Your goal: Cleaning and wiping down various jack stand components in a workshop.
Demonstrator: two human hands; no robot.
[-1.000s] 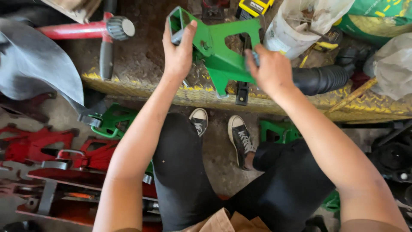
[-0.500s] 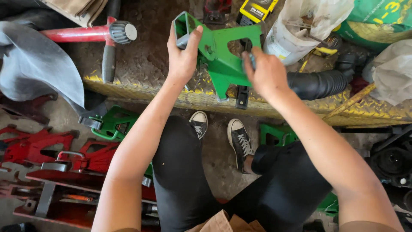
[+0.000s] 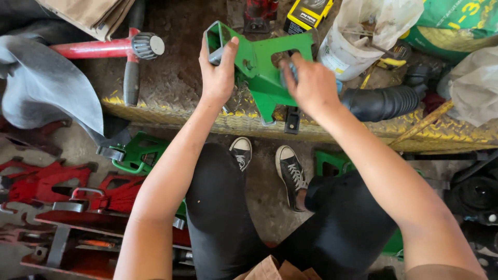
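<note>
A green metal jack stand point(image 3: 262, 65) lies tilted on a dirty yellow-edged metal step point(image 3: 181, 122) in front of me. My left hand point(image 3: 219, 70) grips its square top end. My right hand point(image 3: 309, 85) closes over the stand's wide base on the right, fingers wrapped around the green plate. Both arms reach forward over my knees in black trousers.
A red-handled tool with a black knob point(image 3: 116, 47) and a grey cloth point(image 3: 46, 88) lie at left. A white bag point(image 3: 358, 36), a yellow box point(image 3: 307, 14) and a black ribbed hose point(image 3: 384, 102) sit at right. Red point(image 3: 62, 186) and green jack stands point(image 3: 137, 153) lie on the floor.
The green stand has been lifted and turned slightly toward me. My right hand has shifted left onto the stand's base plate; my left hand keeps its grip on the top end.
</note>
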